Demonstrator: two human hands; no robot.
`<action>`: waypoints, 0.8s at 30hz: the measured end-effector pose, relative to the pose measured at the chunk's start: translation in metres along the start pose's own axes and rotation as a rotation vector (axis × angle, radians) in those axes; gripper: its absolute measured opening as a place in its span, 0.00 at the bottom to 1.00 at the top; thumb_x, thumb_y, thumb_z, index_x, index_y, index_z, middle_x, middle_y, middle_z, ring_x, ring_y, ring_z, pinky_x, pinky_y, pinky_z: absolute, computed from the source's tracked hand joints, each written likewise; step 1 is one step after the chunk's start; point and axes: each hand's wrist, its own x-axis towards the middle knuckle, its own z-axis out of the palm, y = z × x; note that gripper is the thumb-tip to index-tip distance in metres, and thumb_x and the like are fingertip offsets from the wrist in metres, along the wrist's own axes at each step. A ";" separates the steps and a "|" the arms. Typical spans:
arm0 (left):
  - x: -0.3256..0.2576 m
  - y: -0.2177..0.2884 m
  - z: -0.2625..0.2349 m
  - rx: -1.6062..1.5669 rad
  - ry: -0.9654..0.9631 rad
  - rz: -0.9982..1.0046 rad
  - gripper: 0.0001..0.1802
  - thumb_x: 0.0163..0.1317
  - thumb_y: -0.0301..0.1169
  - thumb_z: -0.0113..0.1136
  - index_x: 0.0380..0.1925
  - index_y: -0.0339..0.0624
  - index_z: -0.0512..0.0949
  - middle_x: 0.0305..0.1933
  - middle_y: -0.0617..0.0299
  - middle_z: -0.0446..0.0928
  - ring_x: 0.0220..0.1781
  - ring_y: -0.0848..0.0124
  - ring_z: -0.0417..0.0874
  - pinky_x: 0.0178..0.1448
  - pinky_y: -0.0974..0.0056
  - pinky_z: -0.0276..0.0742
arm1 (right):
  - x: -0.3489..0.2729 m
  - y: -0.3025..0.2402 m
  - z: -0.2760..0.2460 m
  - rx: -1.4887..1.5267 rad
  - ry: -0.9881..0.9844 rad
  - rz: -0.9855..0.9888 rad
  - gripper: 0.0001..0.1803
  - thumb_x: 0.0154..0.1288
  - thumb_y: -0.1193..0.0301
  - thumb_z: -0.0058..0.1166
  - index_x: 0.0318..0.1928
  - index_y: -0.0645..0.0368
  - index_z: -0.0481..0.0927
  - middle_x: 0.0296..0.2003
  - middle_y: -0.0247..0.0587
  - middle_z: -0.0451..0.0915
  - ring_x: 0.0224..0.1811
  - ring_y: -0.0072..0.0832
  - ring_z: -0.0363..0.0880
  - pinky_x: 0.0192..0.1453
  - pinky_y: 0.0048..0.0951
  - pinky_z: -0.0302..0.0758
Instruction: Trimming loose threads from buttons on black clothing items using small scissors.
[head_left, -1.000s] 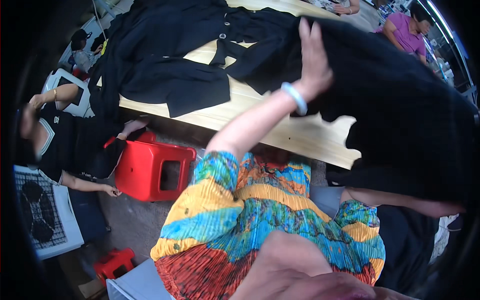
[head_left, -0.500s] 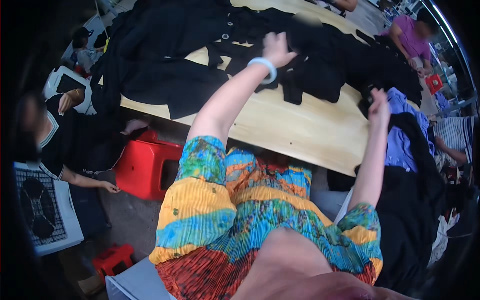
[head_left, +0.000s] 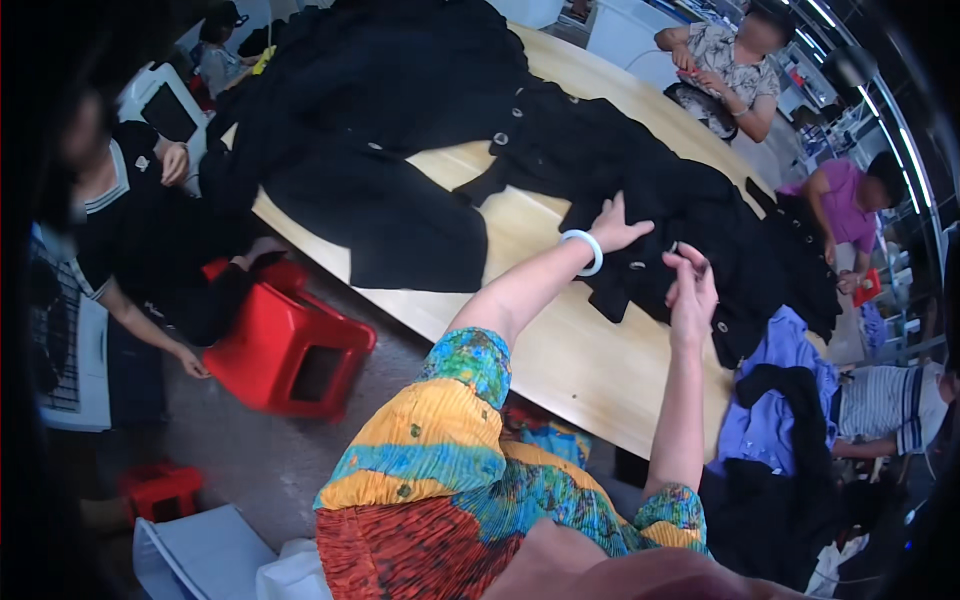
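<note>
Head view: left grip (head_left: 615, 231) spread, right grip (head_left: 692, 293) unclear, over black garment (head_left: 738, 245); purple cloth (head_left: 785, 342) alongside.

Garments (head_left: 400, 90) on table (head_left: 550, 340) — left end to right end. Stool (head_left: 265, 350) off near edge, left part. Shirt (head_left: 795, 350) by near-right corner.

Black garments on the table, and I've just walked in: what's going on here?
A person has both hands at black clothing laid on a wooden table. The left hand has spread fingers; the right hand has bent fingers, and whether its grip holds cloth is unclear. More black garments lie leftward; a purple garment is at the table's right end.
</note>
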 end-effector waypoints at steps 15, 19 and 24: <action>-0.002 -0.035 -0.179 0.419 0.100 0.249 0.12 0.49 0.32 0.56 0.33 0.38 0.77 0.31 0.50 0.77 0.35 0.58 0.79 0.40 0.63 0.74 | 0.129 0.163 -0.023 -0.963 0.145 -0.413 0.14 0.59 0.73 0.44 0.46 0.57 0.73 0.50 0.49 0.70 0.54 0.42 0.66 0.57 0.35 0.62; 0.017 -0.051 -0.308 0.826 0.520 0.222 0.08 0.50 0.32 0.53 0.27 0.39 0.76 0.31 0.48 0.75 0.36 0.53 0.76 0.41 0.54 0.73 | 0.075 0.098 0.065 -0.662 0.065 -0.586 0.14 0.54 0.81 0.46 0.43 0.61 0.73 0.44 0.47 0.73 0.48 0.41 0.70 0.55 0.33 0.64; 0.090 -0.040 -0.365 0.852 0.699 0.265 0.08 0.53 0.31 0.52 0.31 0.40 0.76 0.34 0.48 0.75 0.39 0.52 0.76 0.44 0.55 0.72 | 0.045 0.116 0.144 -0.544 -0.499 -0.362 0.20 0.47 0.86 0.41 0.43 0.61 0.70 0.43 0.46 0.73 0.47 0.41 0.70 0.51 0.33 0.67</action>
